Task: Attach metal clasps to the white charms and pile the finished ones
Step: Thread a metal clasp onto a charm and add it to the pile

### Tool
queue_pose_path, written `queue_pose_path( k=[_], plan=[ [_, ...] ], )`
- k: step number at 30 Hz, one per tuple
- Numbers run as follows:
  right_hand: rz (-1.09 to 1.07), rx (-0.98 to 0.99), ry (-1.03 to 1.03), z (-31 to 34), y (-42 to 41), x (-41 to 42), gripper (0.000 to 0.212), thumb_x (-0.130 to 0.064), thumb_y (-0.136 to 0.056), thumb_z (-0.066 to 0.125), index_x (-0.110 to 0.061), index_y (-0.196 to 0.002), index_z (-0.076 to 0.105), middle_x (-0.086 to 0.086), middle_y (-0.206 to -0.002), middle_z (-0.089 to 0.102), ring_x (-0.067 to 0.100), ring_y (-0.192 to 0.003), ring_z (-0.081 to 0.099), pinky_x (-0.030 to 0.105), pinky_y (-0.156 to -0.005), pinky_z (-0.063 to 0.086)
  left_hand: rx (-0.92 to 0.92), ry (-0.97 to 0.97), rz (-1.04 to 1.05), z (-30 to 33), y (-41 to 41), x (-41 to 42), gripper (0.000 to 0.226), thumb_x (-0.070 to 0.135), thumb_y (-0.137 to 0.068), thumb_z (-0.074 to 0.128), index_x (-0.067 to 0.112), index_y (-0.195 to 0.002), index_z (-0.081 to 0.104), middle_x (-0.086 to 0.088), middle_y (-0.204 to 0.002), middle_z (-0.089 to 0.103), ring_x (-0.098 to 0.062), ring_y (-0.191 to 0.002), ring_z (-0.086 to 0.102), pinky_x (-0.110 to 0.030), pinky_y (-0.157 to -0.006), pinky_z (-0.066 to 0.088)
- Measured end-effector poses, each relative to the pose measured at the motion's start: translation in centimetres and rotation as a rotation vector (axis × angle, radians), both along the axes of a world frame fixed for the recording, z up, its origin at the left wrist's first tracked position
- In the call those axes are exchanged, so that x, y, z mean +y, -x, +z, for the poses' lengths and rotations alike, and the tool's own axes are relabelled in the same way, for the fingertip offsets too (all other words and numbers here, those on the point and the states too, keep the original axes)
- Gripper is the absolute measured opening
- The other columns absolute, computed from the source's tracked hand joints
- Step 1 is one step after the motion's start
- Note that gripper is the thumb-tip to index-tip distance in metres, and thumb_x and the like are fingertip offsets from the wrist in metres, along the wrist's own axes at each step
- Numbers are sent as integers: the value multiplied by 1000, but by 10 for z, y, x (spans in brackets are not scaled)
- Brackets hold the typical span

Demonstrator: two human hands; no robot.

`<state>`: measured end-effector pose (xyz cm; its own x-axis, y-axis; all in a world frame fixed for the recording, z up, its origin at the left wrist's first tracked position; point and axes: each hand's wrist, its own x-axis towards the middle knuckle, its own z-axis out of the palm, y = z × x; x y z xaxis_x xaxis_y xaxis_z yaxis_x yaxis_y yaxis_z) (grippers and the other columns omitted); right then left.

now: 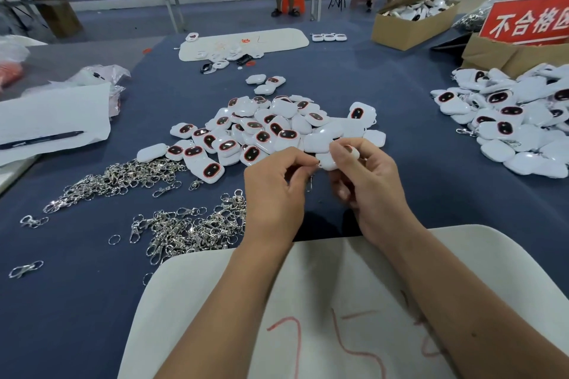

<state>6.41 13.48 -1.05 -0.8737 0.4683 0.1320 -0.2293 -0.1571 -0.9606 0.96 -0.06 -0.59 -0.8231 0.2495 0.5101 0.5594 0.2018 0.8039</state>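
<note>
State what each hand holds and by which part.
Right hand pinches a white charm by its right end. Left hand pinches a metal clasp at its top, against the charm's left edge; the clasp hangs below.

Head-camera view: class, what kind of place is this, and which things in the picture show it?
Probably a small assembly workshop: heaps of identical white charms, loose metal clasps on a cloth-covered table, and cartons of stock behind.

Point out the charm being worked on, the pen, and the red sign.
charm in hand [328, 162], head view, on its white body between the fingers.
pen [41, 139], head view, on the middle of its barrel.
red sign [531, 20], head view, on its red face.
</note>
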Motion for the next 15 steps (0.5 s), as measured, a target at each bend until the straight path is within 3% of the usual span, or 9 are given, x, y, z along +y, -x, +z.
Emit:
queue_pose_path(
  k=[5,11,15],
  plan=[
    [31,45,-68,-2,-1,-2,19,-17,-95,76,-8,-104,61,2,-60,53,15,-46,38,20,-43,32,-4,79,-15,-1,6,-5,18,1,-86,72,18,-84,77,18,-80,72,3,-80,66,-11,-76,47],
    [-5,58,-117,-3,-2,-5,30,-18,-93,78,0,-105,56,4,-62,59,17,-47,42,21,-44,36,-16,205,-83,-1,8,-8,19,0,-90,70,17,-84,75,1,-79,73,-12,-77,66,-30,-76,52],
    [-8,71,-58,-1,-2,-5,32,-25,-92,78,-2,-101,58,7,-64,58,15,-46,40,21,-41,34,-135,105,-130,4,3,-6,15,-3,-90,69,10,-86,75,1,-77,72,-9,-71,65,-23,-70,53]
  ],
)
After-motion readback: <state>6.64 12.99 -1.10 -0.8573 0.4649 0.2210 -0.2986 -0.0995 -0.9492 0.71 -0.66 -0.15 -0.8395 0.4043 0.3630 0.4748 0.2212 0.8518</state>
